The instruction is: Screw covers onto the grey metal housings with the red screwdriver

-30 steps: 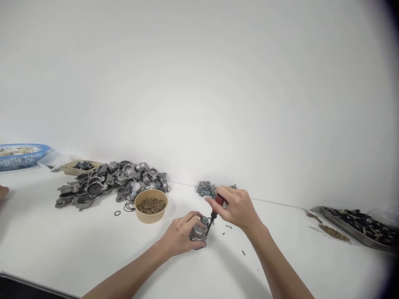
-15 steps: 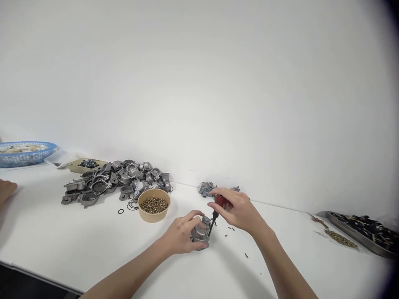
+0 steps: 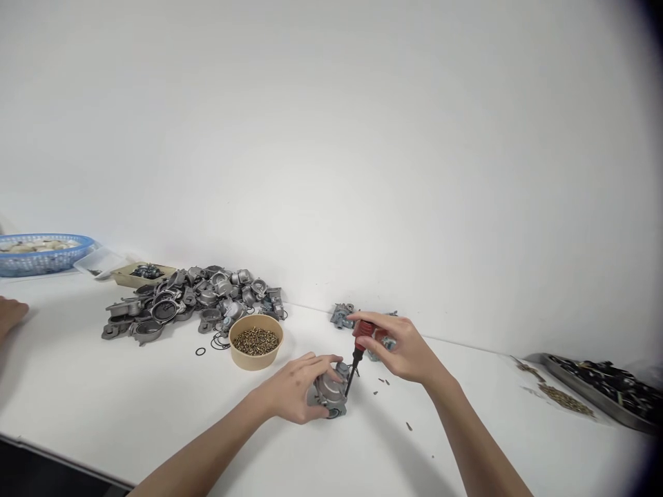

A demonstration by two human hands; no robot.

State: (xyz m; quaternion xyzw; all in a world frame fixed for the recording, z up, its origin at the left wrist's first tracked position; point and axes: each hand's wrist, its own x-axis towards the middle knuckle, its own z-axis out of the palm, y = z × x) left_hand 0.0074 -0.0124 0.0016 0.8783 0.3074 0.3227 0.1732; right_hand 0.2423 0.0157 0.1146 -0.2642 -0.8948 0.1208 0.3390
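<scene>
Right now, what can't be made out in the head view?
All head view:
Left side of the metal part: covered by left hand.
Screwdriver: whether its tip is seated, too small.
Gray parts behind right hand: partly blocked by it.
Blue basket: cut off by left edge.

- A rounded grey housing [image 3: 330, 391] is sitting gripped in the left hand [image 3: 291, 388].
- A red-handled screwdriver [image 3: 357, 353] is slanting from the right hand [image 3: 398, 348] down to the housing's edge.

Blue basket [image 3: 46, 262] far left, clear plastic tray [image 3: 98, 261] beside; metal tray [image 3: 601, 402] far right
</scene>
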